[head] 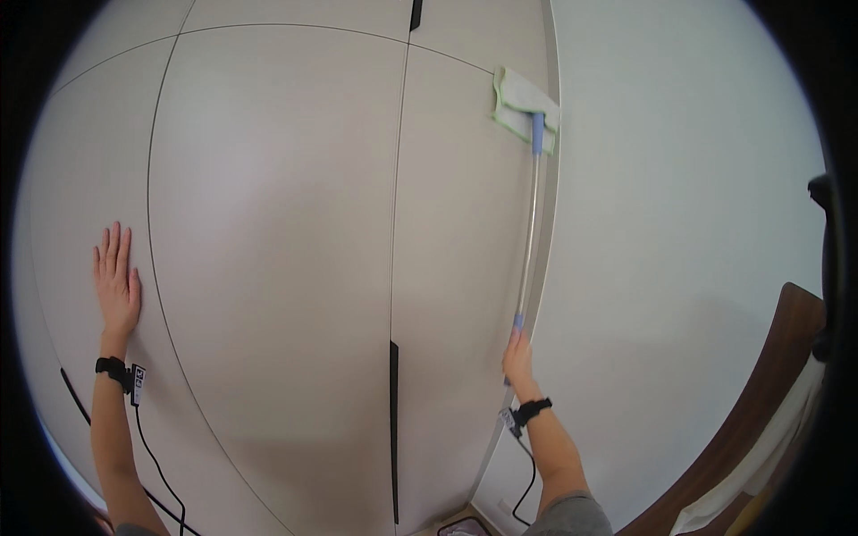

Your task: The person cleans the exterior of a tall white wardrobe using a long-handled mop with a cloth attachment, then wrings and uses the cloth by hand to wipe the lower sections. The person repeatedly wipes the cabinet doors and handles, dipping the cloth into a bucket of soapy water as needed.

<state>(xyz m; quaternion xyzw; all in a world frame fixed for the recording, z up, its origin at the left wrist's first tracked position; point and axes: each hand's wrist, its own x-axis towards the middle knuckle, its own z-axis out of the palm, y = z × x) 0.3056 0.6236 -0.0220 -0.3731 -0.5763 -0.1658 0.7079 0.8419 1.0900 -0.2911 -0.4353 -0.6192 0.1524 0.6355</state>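
Note:
My right hand (518, 358) grips the lower end of a long pole (529, 241) with blue plastic ends. At the pole's top, a white cloth with green edging (526, 94) is draped over the head, which it hides. That cloth lies against the upper right door (462, 201) of a beige wardrobe, close to the wall corner. Flat on the wardrobe's left door (80, 181) rests my left hand (118, 288), fingers pointing up and holding nothing. Each wrist wears a black strap with a small cabled device.
A long black handle (394, 432) runs down the door seam, and another black handle (415, 15) is at the top. To the right are a pale wall (657, 201) and a dark wooden board (744, 395) with white fabric (751, 455). A bin-like container (462, 527) stands low in the corner.

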